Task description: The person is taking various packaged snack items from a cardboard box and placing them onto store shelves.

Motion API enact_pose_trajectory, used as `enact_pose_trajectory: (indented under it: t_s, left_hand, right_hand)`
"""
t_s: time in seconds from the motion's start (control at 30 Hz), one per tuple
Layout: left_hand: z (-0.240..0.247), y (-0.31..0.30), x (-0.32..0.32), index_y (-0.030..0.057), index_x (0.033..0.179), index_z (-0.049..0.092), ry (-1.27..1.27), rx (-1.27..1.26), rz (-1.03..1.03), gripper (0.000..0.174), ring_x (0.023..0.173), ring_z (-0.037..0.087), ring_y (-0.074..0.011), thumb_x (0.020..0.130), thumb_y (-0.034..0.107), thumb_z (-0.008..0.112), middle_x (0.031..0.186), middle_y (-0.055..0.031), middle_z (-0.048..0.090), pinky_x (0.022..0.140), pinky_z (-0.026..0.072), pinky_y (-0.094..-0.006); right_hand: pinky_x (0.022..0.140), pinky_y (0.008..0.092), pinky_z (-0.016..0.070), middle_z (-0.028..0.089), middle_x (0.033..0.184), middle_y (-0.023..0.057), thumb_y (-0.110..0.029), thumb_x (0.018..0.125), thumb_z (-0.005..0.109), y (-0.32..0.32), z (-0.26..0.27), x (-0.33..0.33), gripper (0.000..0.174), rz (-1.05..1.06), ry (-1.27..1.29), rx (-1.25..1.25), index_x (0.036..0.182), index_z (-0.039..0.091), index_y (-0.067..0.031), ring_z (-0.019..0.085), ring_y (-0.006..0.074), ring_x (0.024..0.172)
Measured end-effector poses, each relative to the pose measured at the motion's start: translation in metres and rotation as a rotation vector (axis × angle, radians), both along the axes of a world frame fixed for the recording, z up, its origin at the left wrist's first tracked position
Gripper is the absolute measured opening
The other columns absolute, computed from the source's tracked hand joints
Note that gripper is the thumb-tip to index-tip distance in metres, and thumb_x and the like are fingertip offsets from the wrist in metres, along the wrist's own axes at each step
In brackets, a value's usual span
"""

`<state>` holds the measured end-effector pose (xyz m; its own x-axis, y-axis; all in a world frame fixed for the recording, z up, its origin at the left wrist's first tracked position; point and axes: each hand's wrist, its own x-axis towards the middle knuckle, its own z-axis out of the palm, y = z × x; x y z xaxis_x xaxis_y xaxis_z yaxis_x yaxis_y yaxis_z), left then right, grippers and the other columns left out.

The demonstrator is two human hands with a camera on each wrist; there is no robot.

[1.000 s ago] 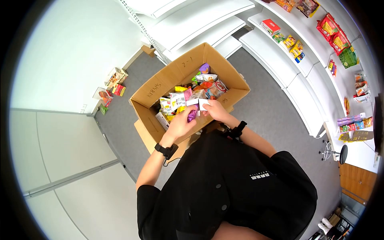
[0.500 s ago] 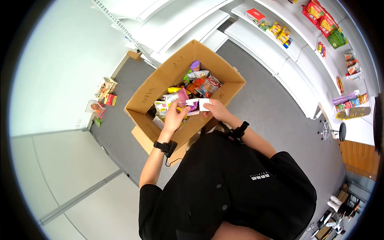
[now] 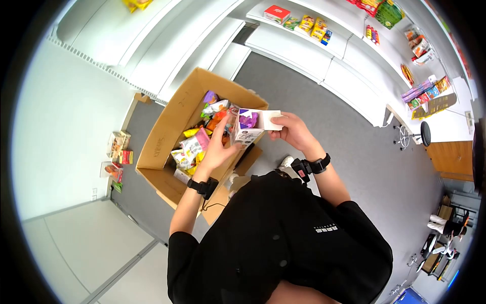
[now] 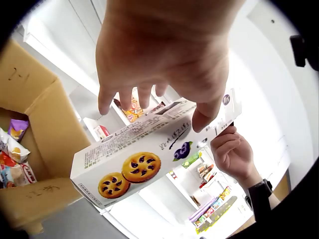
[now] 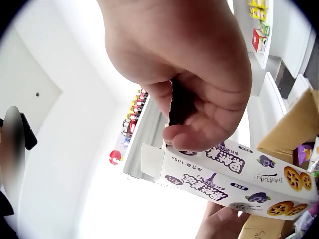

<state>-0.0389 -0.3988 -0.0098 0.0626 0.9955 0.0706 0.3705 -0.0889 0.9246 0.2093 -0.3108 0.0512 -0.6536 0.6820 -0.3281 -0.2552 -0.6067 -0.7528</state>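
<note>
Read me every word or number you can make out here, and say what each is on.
"2-1": inside of the cardboard box
"净含量:106g": white cookie box
Too small or blurred: the cookie box's remaining print, the cardboard box's other marking, the lettering on the black shirt, the shelf snacks.

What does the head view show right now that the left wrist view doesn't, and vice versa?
Only the head view: the black shirt and the purple wrapper in the snack box's open end.

Only the left wrist view: two large, clear printed cookies on the box's side.

Both: the snack box, left hand, right hand, cardboard carton.
</note>
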Motion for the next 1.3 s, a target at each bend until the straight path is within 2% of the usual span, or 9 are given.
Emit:
enact_pose_trajectory:
  t_s: [0.2,0.37,0.43,0.63,0.73,0.87,1.0,1.17,1.3]
  left_hand:
    - [0.024,0.064,0.109,-0.0024,0.129,0.042,-0.146,-0.034,-0.089,0.06,0.115,0.051,-0.0209,0.077,0.007,0.069,0.122,-0.0133,0.054,0.1,0.0378,-0.034]
    - [0.019,0.106,0.196,-0.0024,0.127,0.043,-0.31,-0.099,-0.17,0.053,0.104,0.058,-0.0172,0.08,0.003,0.066,0.111,-0.0098,0.061,0.094,0.043,-0.0318]
    - [0.026,0.122,0.225,-0.0029,0.127,0.041,-0.336,-0.144,-0.173,0.054,0.105,0.057,-0.0175,0.08,0.004,0.067,0.113,-0.0102,0.06,0.093,0.0434,-0.0324]
    - [0.015,0.174,0.279,-0.0048,0.125,0.042,-0.542,-0.201,-0.192,0.046,0.106,0.056,-0.017,0.085,0.004,0.062,0.117,-0.012,0.058,0.091,0.0442,-0.0311]
    - [0.013,0.205,0.303,-0.0074,0.121,0.046,-0.565,-0.217,-0.155,0.04,0.105,0.056,-0.0178,0.087,0.007,0.061,0.115,-0.0131,0.057,0.09,0.0448,-0.0309]
    - [0.003,0.25,0.332,-0.007,0.12,0.047,-0.61,-0.306,-0.133,0.04,0.102,0.057,-0.0178,0.086,0.01,0.062,0.115,-0.0137,0.057,0.089,0.0455,-0.0309]
    - [-0.008,0.305,0.352,-0.0065,0.122,0.045,-0.601,-0.369,-0.201,0.044,0.103,0.056,-0.0187,0.086,0.012,0.063,0.116,-0.0141,0.057,0.089,0.0454,-0.031]
    - [-0.036,0.39,0.363,-0.0043,0.135,0.033,-0.453,-0.307,-0.337,0.067,0.116,0.048,-0.0244,0.083,0.018,0.069,0.131,-0.0176,0.046,0.092,0.0444,-0.0328]
    - [-0.024,0.442,0.357,0.0003,0.141,0.026,-0.339,-0.309,-0.206,0.076,0.122,0.043,-0.0262,0.081,0.019,0.07,0.138,-0.017,0.038,0.094,0.0431,-0.0345]
  right_hand:
    - [0.065,0.0267,0.0469,0.06,0.078,0.0075,-0.021,0.093,0.05,0.048,0.019,0.111,0.024,-0.043,0.174,0.009,0.098,0.056,0.0013,0.056,0.0138,0.068]
    - [0.073,0.027,0.0474,0.064,0.087,0.0049,-0.042,0.098,0.038,0.071,0.011,0.195,0.046,-0.153,0.135,0.11,0.105,0.059,-0.0016,0.057,0.0131,0.074]
    - [0.079,0.0278,0.047,0.063,0.097,0.0062,-0.041,0.097,0.042,0.07,0.018,0.223,0.046,-0.164,0.147,0.108,0.115,0.057,-0.0015,0.058,0.013,0.084]
    - [0.092,0.0321,0.043,0.055,0.12,0.0117,-0.038,0.088,0.061,0.069,-0.034,0.267,0.058,-0.125,-0.364,0.252,0.13,0.046,0.0,0.052,0.0193,0.11]
    - [0.094,0.033,0.0413,0.051,0.125,0.015,-0.033,0.084,0.067,0.076,-0.071,0.274,0.07,-0.053,-0.358,0.248,0.136,0.036,0.0009,0.051,0.0227,0.114]
    - [0.092,0.0368,0.0454,0.049,0.127,0.016,-0.027,0.084,0.066,0.101,-0.054,0.285,0.075,-0.066,-0.376,0.086,0.141,0.026,-0.003,0.05,0.0244,0.115]
    - [0.085,0.0349,0.0506,0.05,0.125,0.0157,-0.025,0.083,0.067,0.147,-0.063,0.299,0.073,-0.119,-0.346,0.037,0.14,0.027,-0.0031,0.052,0.0231,0.112]
    - [0.084,0.0347,0.0523,0.054,0.118,0.0167,-0.019,0.084,0.067,0.217,-0.104,0.314,0.066,-0.252,-0.314,0.004,0.137,0.032,-0.0014,0.058,0.0228,0.104]
    - [0.086,0.0351,0.0516,0.055,0.118,0.0153,-0.017,0.084,0.067,0.267,-0.16,0.33,0.066,-0.295,-0.255,-0.114,0.138,0.031,-0.0013,0.057,0.0218,0.105]
